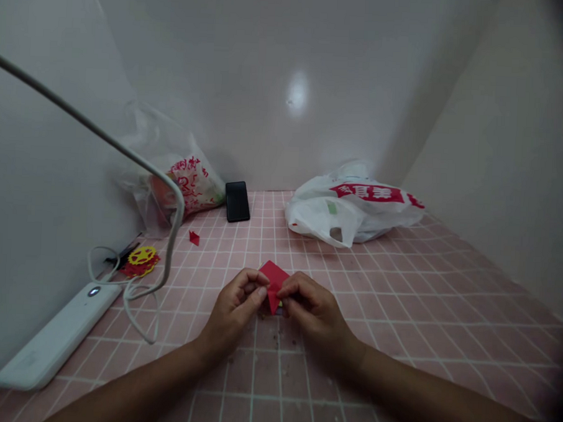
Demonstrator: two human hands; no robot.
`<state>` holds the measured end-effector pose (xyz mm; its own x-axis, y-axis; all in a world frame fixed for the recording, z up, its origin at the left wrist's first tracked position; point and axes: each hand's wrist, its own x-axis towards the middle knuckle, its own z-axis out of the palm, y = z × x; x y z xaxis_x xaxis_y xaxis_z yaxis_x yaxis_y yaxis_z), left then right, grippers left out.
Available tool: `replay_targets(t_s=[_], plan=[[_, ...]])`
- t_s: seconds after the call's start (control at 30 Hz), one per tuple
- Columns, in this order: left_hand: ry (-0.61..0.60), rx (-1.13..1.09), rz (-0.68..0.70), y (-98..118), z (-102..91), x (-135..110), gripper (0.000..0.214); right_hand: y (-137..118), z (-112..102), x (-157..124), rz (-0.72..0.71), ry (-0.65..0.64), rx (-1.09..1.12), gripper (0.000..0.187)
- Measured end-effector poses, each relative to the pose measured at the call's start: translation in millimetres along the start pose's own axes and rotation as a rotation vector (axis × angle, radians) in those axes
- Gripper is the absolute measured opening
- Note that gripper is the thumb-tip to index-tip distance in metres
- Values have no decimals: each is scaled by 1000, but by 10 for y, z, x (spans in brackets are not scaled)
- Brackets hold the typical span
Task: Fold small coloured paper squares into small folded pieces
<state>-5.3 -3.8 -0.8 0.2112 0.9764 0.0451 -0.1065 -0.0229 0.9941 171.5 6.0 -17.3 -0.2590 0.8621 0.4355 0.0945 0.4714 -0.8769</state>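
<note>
Between my hands is a folded piece of red paper (274, 275), diamond-like, with one point up and a narrow flap pointing down toward me. My left hand (240, 302) pinches its left edge between thumb and fingers. On the opposite edge my right hand (312, 309) grips the paper in a similar pinch. A bit of something yellowish shows beneath the lower part, too small to make out. Fingertips partly cover both sides of the folds.
Pink tiles cover the surface (376, 389). A white power bank (56, 341) with a looping cable (171, 256) lies left, near yellow and red cut-out shapes (142, 258). A small red folded paper (194, 237), a black phone (238, 201) and two plastic bags (201, 179) (323, 213) sit farther back.
</note>
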Motion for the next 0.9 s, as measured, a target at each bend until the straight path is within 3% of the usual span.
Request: replay_targets(t_s=[0.17,0.33,0.43,0.53,0.7,0.9], plan=[[38,22,34,-43,11,31,19,-23,2,-8,-68,-57,-35,19],[-25,193,65,-57,1,26,15,-67,20,-8,193,-74,194,6],[-124,289,84,-65,-1,6,14,-42,32,-14,310,-121,258,13],[-132,222,52,-75,10,6,20,14,42,-28,390,-110,279,18],[-104,178,-128,-56,18,50,20,49,45,-21,367,-1,307,20],[-48,278,-39,24,-31,73,23,3,57,9,411,-40,376,20]])
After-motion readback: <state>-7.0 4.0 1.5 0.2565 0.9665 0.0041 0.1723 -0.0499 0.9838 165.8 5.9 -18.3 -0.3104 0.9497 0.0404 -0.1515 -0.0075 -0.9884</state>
